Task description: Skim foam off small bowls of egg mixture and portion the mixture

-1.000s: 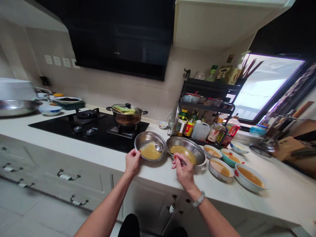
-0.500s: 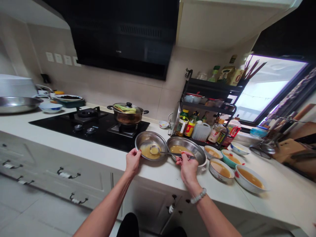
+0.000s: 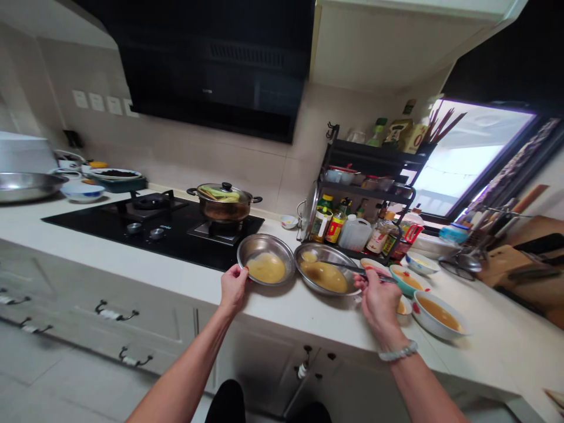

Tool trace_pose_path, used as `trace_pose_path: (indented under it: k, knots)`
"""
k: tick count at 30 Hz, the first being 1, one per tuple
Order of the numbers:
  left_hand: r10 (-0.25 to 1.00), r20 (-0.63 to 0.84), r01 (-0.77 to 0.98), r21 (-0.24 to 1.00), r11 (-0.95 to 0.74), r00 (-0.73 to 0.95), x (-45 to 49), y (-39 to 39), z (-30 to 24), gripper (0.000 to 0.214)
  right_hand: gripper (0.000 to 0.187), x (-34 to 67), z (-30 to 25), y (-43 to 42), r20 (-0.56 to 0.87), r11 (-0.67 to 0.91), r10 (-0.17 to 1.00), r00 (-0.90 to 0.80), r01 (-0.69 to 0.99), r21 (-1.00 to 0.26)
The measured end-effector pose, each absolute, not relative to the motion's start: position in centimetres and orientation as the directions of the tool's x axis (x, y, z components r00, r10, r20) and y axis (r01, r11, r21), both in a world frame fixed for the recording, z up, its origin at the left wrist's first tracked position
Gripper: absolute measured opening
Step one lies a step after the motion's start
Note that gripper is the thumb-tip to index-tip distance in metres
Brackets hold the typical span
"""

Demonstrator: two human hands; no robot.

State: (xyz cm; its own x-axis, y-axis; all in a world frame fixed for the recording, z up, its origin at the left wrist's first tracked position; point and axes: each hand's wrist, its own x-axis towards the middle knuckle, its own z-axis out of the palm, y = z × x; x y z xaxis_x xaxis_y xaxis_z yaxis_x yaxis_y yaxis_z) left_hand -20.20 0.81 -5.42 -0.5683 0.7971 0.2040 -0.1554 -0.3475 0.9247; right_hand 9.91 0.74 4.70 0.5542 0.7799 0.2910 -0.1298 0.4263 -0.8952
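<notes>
Two round steel pans of yellow-brown batter sit side by side at the counter's front edge. My left hand [image 3: 232, 286] grips the near rim of the left pan [image 3: 265, 258]. My right hand [image 3: 378, 296] is closed on the handle of a metal ladle [image 3: 335, 265], whose bowl rests in the batter at the far left of the right pan [image 3: 325, 269]. Just right of that hand stand several small bowls [image 3: 438, 314] filled with the same batter.
A lidded pot [image 3: 224, 202] sits on the black gas hob [image 3: 154, 223] behind the pans. A black rack of bottles and jars [image 3: 363, 205] stands at the back. Bowls and a wide steel basin [image 3: 26, 185] are far left, cutting boards [image 3: 515, 264] far right.
The ladle has left the left pan and swung right into the right pan. My right hand moved right along with it. My left hand stayed on the left pan's rim.
</notes>
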Motion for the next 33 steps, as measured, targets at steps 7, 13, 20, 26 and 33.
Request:
trace_pose_path:
  k: [7, 13, 20, 26, 33]
  knots:
    - [0.793, 0.211, -0.156, 0.921, -0.358, -0.572, -20.1, 0.9, -5.3, 0.025, 0.033, 13.1, 3.1, -0.6, 0.589, 0.477, 0.728, 0.350, 0.359, -0.802]
    - [0.805, 0.194, -0.189, 0.917, -0.352, -0.560, -20.2, 1.0, -5.6, 0.026, 0.016, 11.6, 2.9, -3.0, 0.800, 0.683, 0.600, -0.003, 0.522, -0.511]
    - [0.798, 0.203, -0.167, 0.921, -0.353, -0.567, -20.1, 0.8, -5.3, 0.026, 0.018, 5.0, 1.9, -3.9, 0.683, 0.663, 0.728, 0.062, 0.193, -0.723]
    - [0.785, 0.219, -0.132, 0.925, -0.356, -0.579, -20.1, 0.7, -5.2, 0.026, 0.028, 1.2, 0.1, -2.8, 0.544, 0.538, 0.838, 0.049, 0.099, -0.837]
    - [0.792, 0.209, -0.159, 0.920, -0.357, -0.573, -20.2, 1.0, -5.6, 0.024, 0.037, 0.6, -0.2, -0.9, 0.293, 0.348, 0.912, 0.288, -0.160, -0.924]
